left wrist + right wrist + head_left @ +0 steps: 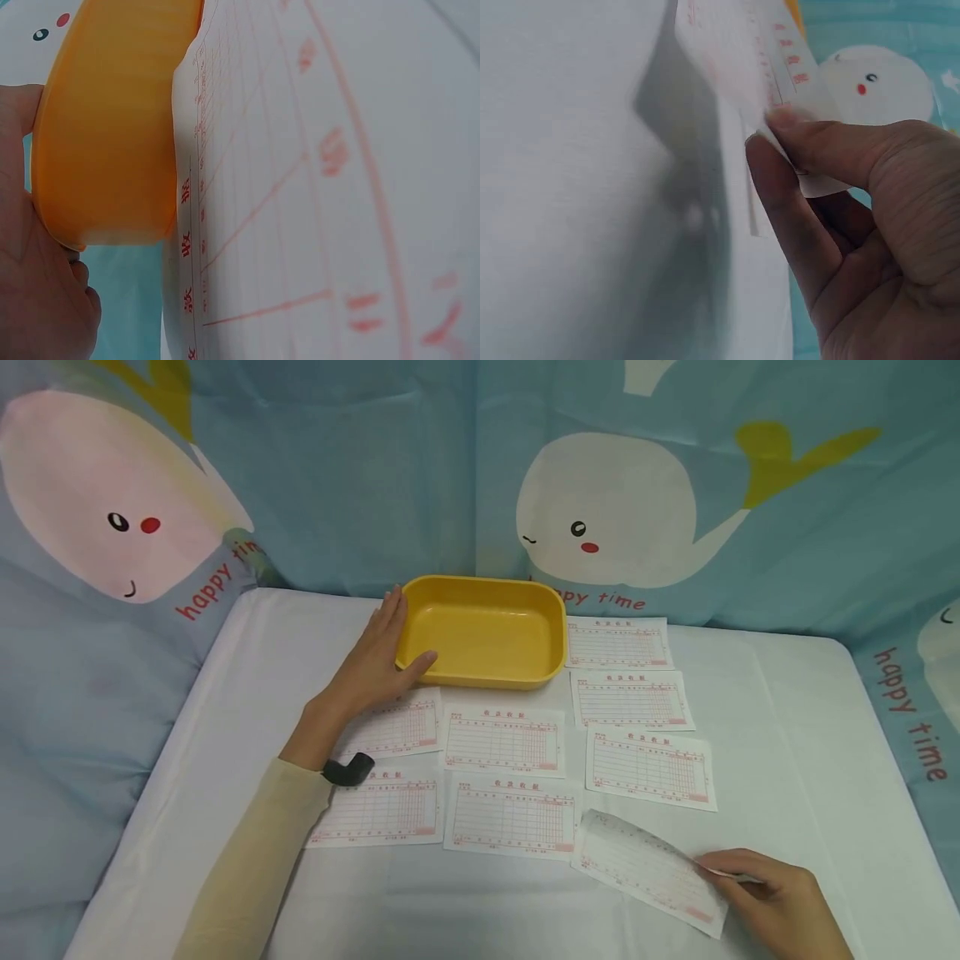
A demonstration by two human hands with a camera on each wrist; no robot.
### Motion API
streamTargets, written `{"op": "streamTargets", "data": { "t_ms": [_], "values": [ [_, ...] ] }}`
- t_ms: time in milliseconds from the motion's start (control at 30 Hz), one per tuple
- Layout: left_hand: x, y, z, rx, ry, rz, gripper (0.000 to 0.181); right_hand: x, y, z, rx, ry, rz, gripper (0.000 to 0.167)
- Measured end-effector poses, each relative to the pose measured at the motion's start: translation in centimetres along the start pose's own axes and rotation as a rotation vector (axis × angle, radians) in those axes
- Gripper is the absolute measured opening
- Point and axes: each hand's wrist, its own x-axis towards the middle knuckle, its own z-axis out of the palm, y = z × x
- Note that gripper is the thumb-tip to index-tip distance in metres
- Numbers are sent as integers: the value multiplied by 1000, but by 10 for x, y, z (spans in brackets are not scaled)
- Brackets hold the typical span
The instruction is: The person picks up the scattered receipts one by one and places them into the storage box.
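Note:
A yellow plastic tray (480, 672) sits at the back of the white table. My left hand (371, 664) rests against its left side, with straight fingers along the wall and the thumb at the front rim; the left wrist view shows the thumb against the tray (112, 135). At the front right, my right hand (776, 893) pinches the right end of a receipt slip (645, 868) between thumb and forefinger. The slip is tilted, its far edge bent up off the table. In the right wrist view, that slip (735, 52) hangs from the pinched fingertips.
Several printed receipt slips lie in rows, among them one front-centre slip (513, 818), one mid-right slip (650, 768) and one back-right slip (617, 643). Two left slips lie partly under my left arm. A blue whale-print curtain (420, 468) stands behind the table (780, 718).

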Motion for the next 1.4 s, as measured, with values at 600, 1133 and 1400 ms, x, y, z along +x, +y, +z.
{"op": "streamTargets", "data": {
  "t_ms": [600,1133,1400],
  "values": [
    [0,0,0,-9,2,1,105,15,0,-25,-40,-94,129,16],
    [1,0,-1,-26,-1,4,107,43,-15,-46,40,-44,238,16],
    [-1,-1,0,-27,2,4,106,81,-31,-36,174,50,138,18]
  ]
}}
